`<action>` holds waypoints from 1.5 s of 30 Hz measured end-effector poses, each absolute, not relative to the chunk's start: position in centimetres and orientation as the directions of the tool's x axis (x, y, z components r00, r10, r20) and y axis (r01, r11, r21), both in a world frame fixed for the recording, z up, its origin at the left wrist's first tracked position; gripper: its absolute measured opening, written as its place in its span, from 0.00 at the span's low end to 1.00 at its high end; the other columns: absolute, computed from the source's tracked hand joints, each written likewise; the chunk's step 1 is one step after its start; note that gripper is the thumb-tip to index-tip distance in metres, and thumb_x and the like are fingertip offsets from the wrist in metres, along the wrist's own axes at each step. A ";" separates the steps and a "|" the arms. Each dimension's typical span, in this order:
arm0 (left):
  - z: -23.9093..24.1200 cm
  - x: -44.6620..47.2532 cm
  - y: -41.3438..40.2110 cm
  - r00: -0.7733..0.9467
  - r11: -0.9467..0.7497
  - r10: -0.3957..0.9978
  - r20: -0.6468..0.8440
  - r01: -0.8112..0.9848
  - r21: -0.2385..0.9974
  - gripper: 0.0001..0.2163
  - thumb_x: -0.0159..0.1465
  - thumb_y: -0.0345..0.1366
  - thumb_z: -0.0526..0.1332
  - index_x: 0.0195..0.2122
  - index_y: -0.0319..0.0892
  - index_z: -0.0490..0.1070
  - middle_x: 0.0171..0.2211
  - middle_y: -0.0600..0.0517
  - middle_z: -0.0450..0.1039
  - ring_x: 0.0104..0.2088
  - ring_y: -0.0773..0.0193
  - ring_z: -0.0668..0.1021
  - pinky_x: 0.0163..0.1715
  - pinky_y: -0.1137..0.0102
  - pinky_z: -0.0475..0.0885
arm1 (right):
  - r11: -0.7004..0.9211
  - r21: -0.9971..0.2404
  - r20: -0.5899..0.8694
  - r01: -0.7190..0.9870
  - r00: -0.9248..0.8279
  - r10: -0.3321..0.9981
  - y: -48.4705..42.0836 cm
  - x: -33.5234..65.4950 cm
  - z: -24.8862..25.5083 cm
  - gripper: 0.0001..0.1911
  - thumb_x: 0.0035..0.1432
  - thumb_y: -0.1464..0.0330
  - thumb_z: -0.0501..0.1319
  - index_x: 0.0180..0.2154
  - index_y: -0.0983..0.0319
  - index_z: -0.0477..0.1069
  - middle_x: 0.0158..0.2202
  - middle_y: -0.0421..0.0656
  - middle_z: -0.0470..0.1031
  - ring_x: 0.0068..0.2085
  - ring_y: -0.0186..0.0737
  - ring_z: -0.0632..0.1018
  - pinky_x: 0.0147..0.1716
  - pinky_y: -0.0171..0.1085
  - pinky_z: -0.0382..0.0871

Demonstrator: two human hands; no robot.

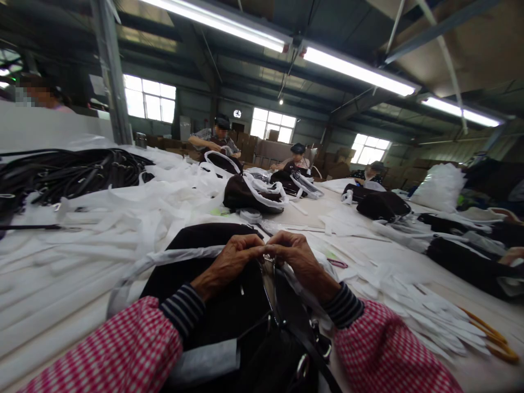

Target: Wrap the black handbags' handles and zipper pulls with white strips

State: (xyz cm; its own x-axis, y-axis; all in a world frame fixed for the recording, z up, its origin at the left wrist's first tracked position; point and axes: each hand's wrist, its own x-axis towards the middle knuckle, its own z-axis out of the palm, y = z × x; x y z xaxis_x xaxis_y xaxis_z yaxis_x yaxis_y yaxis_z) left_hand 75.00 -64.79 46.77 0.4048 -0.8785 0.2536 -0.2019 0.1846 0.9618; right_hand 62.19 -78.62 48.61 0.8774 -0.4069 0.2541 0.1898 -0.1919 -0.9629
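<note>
A black handbag (229, 305) lies on the table right in front of me, with a white wrapped handle (164, 259) curving over its left side. My left hand (229, 262) and my right hand (297, 256) meet above the bag's top edge. Both are pinched closed on a small metal fitting (268, 257) where a black strap (303, 338) joins the bag. Red checked sleeves with striped cuffs cover my forearms.
Heaps of white wrapping strips (123, 213) cover the long table, and more lie at the right (409, 305). Black straps (69, 172) are piled far left. More black bags (249, 194) sit ahead. Several other people (216, 139) work at the far end. Yellow-handled scissors (495, 341) lie right.
</note>
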 end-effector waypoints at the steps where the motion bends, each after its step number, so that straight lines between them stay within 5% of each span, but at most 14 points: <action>1: 46.9 74.9 -64.7 0.409 0.182 -0.881 0.239 -0.173 0.968 0.14 0.61 0.46 0.68 0.30 0.38 0.76 0.26 0.54 0.72 0.26 0.69 0.69 0.28 0.74 0.61 | -0.179 -0.964 0.253 0.196 0.883 -0.396 -78.7 62.1 48.6 0.13 0.49 0.62 0.75 0.27 0.64 0.78 0.23 0.39 0.73 0.24 0.31 0.67 0.25 0.33 0.59; 6: 47.1 74.7 -64.2 0.352 0.158 -0.916 0.194 -0.128 0.979 0.15 0.60 0.47 0.69 0.33 0.37 0.78 0.29 0.51 0.76 0.28 0.66 0.73 0.29 0.74 0.66 | -0.108 -0.965 0.261 0.239 0.913 -0.314 -78.6 61.7 48.4 0.13 0.49 0.63 0.74 0.27 0.64 0.76 0.22 0.37 0.71 0.25 0.31 0.65 0.26 0.33 0.57; 12: 47.1 75.9 -64.1 0.435 0.070 -0.849 0.302 -0.473 0.878 0.16 0.67 0.48 0.62 0.45 0.41 0.78 0.41 0.48 0.80 0.42 0.56 0.79 0.45 0.65 0.73 | -0.214 -0.930 0.363 0.298 0.831 -0.421 -79.6 61.8 48.7 0.09 0.50 0.65 0.71 0.29 0.64 0.77 0.24 0.38 0.72 0.26 0.33 0.68 0.27 0.34 0.61; 15: 48.4 75.8 -63.1 0.374 0.017 -0.825 0.424 -0.734 0.679 0.13 0.69 0.41 0.58 0.47 0.44 0.78 0.50 0.47 0.78 0.53 0.52 0.76 0.56 0.59 0.69 | -0.516 -0.807 0.521 0.289 0.759 -0.390 -82.4 59.3 50.0 0.05 0.54 0.71 0.64 0.33 0.63 0.78 0.32 0.42 0.76 0.34 0.38 0.74 0.37 0.38 0.68; 17: 49.5 74.9 -61.9 0.187 0.032 -0.897 0.400 -0.876 0.481 0.12 0.68 0.34 0.55 0.45 0.46 0.79 0.50 0.49 0.78 0.53 0.54 0.75 0.57 0.60 0.68 | -0.713 -0.661 0.556 0.235 0.791 -0.255 -84.5 56.4 50.8 0.14 0.53 0.77 0.58 0.37 0.62 0.79 0.40 0.44 0.77 0.42 0.41 0.75 0.47 0.42 0.68; 20: 50.4 72.6 -60.3 -0.052 0.113 -0.977 0.208 -0.950 0.292 0.17 0.68 0.25 0.51 0.46 0.47 0.77 0.48 0.51 0.78 0.49 0.58 0.74 0.52 0.65 0.69 | -0.866 -0.471 0.365 0.169 0.931 -0.016 -86.6 51.8 51.0 0.27 0.46 0.83 0.54 0.45 0.59 0.78 0.51 0.47 0.74 0.51 0.46 0.73 0.54 0.48 0.66; 24: 49.7 70.0 -59.7 -0.079 0.088 -0.996 0.053 -0.975 0.204 0.13 0.73 0.29 0.50 0.46 0.46 0.74 0.45 0.50 0.76 0.44 0.58 0.73 0.45 0.67 0.67 | -0.954 -0.272 0.195 0.127 0.978 0.074 -86.4 48.4 49.3 0.34 0.44 0.85 0.55 0.52 0.57 0.74 0.64 0.47 0.63 0.62 0.52 0.65 0.62 0.53 0.59; 28: 49.4 69.2 -60.2 -0.114 0.115 -0.993 0.043 -0.993 0.015 0.13 0.72 0.26 0.50 0.47 0.45 0.71 0.45 0.48 0.75 0.42 0.56 0.71 0.41 0.66 0.65 | -0.973 -0.196 0.247 0.119 0.967 0.068 -85.4 48.0 47.4 0.36 0.43 0.83 0.60 0.56 0.60 0.70 0.68 0.51 0.57 0.66 0.57 0.60 0.64 0.54 0.58; 32: 50.5 69.2 -60.9 -0.111 0.107 -0.994 0.017 -0.979 -0.176 0.14 0.65 0.20 0.53 0.44 0.43 0.71 0.47 0.47 0.73 0.45 0.54 0.71 0.39 0.65 0.65 | -0.965 -0.232 0.335 0.123 0.942 0.039 -85.8 48.2 47.0 0.25 0.47 0.79 0.65 0.49 0.59 0.73 0.65 0.50 0.61 0.61 0.55 0.64 0.60 0.52 0.62; 37: 52.5 70.6 -60.1 -0.003 -0.015 -0.993 0.116 -0.988 -0.155 0.15 0.55 0.16 0.52 0.34 0.42 0.70 0.42 0.48 0.70 0.43 0.57 0.70 0.42 0.65 0.67 | -0.918 -0.370 0.302 0.140 0.953 0.024 -86.4 48.7 49.8 0.21 0.47 0.72 0.71 0.45 0.59 0.75 0.63 0.47 0.63 0.59 0.54 0.67 0.58 0.51 0.64; 41: 53.7 70.9 -59.5 0.065 -0.082 -0.965 0.253 -0.995 -0.056 0.18 0.53 0.17 0.48 0.36 0.42 0.71 0.48 0.49 0.71 0.47 0.59 0.72 0.45 0.66 0.69 | -0.938 -0.290 0.275 0.187 0.956 0.105 -84.9 51.5 53.7 0.22 0.45 0.71 0.73 0.45 0.58 0.78 0.58 0.47 0.69 0.56 0.54 0.69 0.54 0.48 0.65; 45: 54.6 69.8 -60.1 0.149 -0.143 -0.933 0.327 -0.989 0.043 0.16 0.57 0.21 0.49 0.36 0.42 0.73 0.51 0.49 0.72 0.44 0.60 0.75 0.42 0.67 0.70 | -0.952 -0.201 0.109 0.229 0.971 0.211 -81.6 56.1 56.8 0.20 0.41 0.69 0.75 0.40 0.59 0.81 0.41 0.43 0.76 0.41 0.46 0.75 0.39 0.39 0.67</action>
